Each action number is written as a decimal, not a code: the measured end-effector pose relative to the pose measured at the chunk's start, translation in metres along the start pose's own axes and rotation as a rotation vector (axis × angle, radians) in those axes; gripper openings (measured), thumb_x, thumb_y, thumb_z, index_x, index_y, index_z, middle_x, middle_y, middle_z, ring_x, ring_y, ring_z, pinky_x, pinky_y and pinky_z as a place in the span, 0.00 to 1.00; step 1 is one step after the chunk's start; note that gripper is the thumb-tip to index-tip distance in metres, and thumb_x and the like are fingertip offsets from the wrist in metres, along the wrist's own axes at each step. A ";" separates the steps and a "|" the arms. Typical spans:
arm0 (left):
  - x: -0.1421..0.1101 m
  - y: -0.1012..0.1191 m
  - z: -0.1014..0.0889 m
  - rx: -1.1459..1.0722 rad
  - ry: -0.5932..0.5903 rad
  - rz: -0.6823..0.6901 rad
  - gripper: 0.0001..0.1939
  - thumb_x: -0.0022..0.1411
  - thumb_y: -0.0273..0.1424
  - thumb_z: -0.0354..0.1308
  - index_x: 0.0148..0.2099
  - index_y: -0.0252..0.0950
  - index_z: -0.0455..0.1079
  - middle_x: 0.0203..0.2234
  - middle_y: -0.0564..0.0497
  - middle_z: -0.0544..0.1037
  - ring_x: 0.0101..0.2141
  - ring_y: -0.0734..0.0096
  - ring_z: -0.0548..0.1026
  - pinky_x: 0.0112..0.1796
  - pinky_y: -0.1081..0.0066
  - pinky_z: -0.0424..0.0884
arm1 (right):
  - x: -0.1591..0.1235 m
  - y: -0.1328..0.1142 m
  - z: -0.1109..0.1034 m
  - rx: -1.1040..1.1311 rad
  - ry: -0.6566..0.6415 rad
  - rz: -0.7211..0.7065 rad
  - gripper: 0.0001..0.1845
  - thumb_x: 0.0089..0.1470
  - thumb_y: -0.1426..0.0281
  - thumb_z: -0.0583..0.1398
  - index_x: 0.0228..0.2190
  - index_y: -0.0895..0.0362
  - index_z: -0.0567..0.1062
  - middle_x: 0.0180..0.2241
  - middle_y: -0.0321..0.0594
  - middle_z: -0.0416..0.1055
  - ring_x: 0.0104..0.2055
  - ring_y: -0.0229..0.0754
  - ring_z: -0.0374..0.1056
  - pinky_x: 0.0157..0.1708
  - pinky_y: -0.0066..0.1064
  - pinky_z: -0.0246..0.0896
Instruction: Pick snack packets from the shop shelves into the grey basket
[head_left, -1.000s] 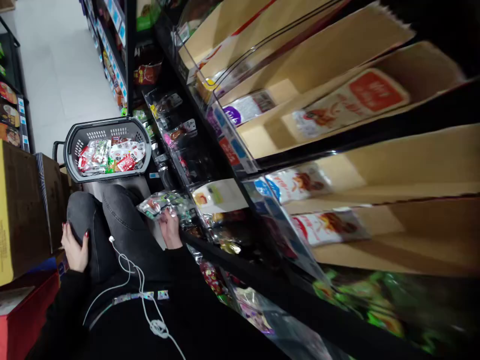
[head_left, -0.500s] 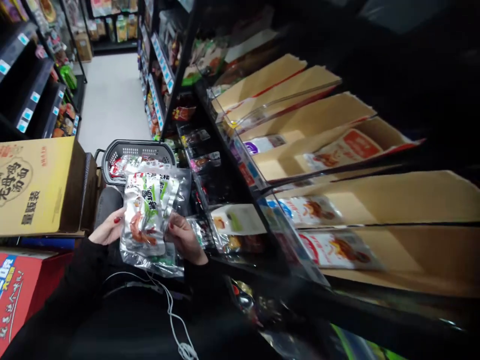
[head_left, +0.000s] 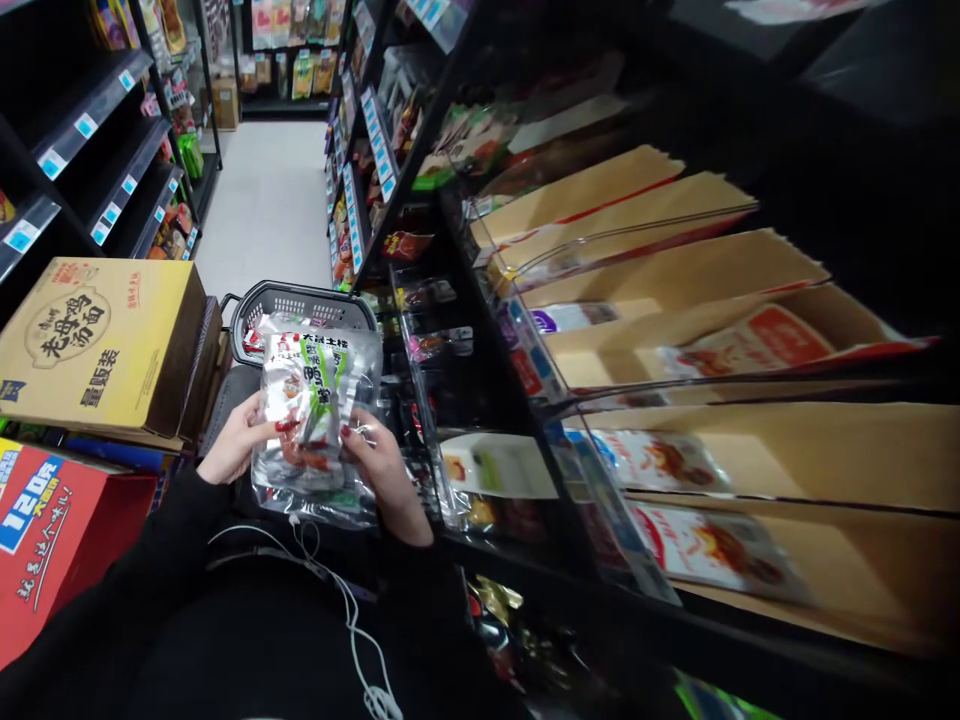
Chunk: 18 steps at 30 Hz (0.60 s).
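A small stack of shiny vacuum-packed snack packets (head_left: 319,390), printed in green, black and white with a reddish food picture, is held between my two hands. My left hand (head_left: 236,438) grips the left edge, its thumb pressed on the front. On the right edge, my right hand (head_left: 381,462) pinches the packets with the thumb on top. How many packets lie underneath I cannot tell. Just beyond them stands a dark grey shopping basket (head_left: 247,318) with red and white packets inside, partly hidden by the stack.
To the right, a shelf carries open cardboard boxes (head_left: 750,430) holding a few packets. A yellow carton (head_left: 105,340) and a red carton (head_left: 56,540) are stacked at left. White earphone cables (head_left: 349,600) hang over my front. The aisle floor (head_left: 274,190) runs ahead between shelves.
The view has turned slightly, so the surroundings appear shifted right. Both thumbs have come further in over the packet front, and the top packet now sits more squarely over those beneath.
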<state>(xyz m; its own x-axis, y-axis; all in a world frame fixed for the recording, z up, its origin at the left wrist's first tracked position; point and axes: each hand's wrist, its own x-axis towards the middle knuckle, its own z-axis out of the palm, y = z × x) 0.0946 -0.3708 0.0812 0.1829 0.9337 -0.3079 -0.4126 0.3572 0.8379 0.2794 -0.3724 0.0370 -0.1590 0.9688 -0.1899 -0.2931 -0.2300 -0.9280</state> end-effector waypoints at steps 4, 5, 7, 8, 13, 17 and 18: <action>0.009 0.003 0.004 -0.085 0.032 -0.108 0.23 0.43 0.30 0.67 0.43 0.27 0.68 0.31 0.45 0.78 0.29 0.68 0.76 0.35 0.69 0.70 | 0.005 -0.010 0.006 0.024 0.091 0.131 0.18 0.39 0.58 0.65 0.27 0.58 0.69 0.20 0.33 0.64 0.21 0.32 0.59 0.20 0.22 0.55; 0.012 0.003 0.005 -0.095 0.035 -0.127 0.23 0.44 0.30 0.67 0.43 0.27 0.68 0.31 0.45 0.78 0.28 0.68 0.76 0.35 0.69 0.70 | 0.006 -0.012 0.007 0.022 0.097 0.150 0.18 0.39 0.59 0.65 0.27 0.58 0.68 0.20 0.32 0.64 0.21 0.32 0.58 0.19 0.23 0.55; 0.016 0.004 0.005 -0.097 0.040 -0.148 0.22 0.45 0.31 0.66 0.43 0.26 0.69 0.29 0.45 0.78 0.28 0.68 0.76 0.35 0.69 0.70 | 0.008 -0.015 0.009 0.026 0.093 0.166 0.18 0.39 0.60 0.64 0.28 0.58 0.68 0.21 0.33 0.64 0.22 0.33 0.59 0.21 0.24 0.56; 0.017 0.004 0.004 -0.091 0.038 -0.151 0.22 0.45 0.31 0.66 0.43 0.26 0.69 0.30 0.45 0.78 0.28 0.68 0.76 0.35 0.69 0.70 | 0.009 -0.016 0.009 0.029 0.092 0.165 0.18 0.39 0.59 0.64 0.28 0.58 0.68 0.22 0.33 0.64 0.22 0.33 0.59 0.22 0.24 0.56; 0.022 0.003 -0.001 0.093 0.032 0.017 0.27 0.48 0.35 0.65 0.49 0.29 0.66 0.43 0.43 0.75 0.44 0.61 0.73 0.46 0.66 0.66 | 0.003 -0.023 0.009 -0.293 0.179 -0.107 0.14 0.47 0.59 0.59 0.27 0.57 0.68 0.21 0.34 0.64 0.24 0.36 0.59 0.25 0.27 0.54; 0.034 -0.007 -0.002 0.243 0.082 0.201 0.30 0.53 0.45 0.59 0.54 0.34 0.62 0.51 0.45 0.69 0.53 0.61 0.66 0.50 0.66 0.62 | -0.012 -0.045 0.035 -0.998 0.245 -0.533 0.10 0.57 0.69 0.51 0.28 0.57 0.70 0.25 0.39 0.67 0.27 0.37 0.60 0.28 0.29 0.49; 0.036 -0.010 -0.001 0.225 0.074 0.169 0.30 0.57 0.50 0.52 0.53 0.33 0.63 0.48 0.44 0.71 0.49 0.61 0.68 0.48 0.64 0.65 | -0.015 -0.050 0.046 -1.174 0.256 -0.626 0.10 0.58 0.72 0.51 0.27 0.58 0.69 0.24 0.39 0.66 0.26 0.38 0.59 0.28 0.30 0.48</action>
<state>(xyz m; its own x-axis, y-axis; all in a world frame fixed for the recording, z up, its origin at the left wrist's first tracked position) 0.1049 -0.3411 0.0611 0.0591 0.9818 -0.1802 -0.2220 0.1889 0.9566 0.2525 -0.3801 0.1010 -0.0806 0.9004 0.4274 0.7405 0.3412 -0.5790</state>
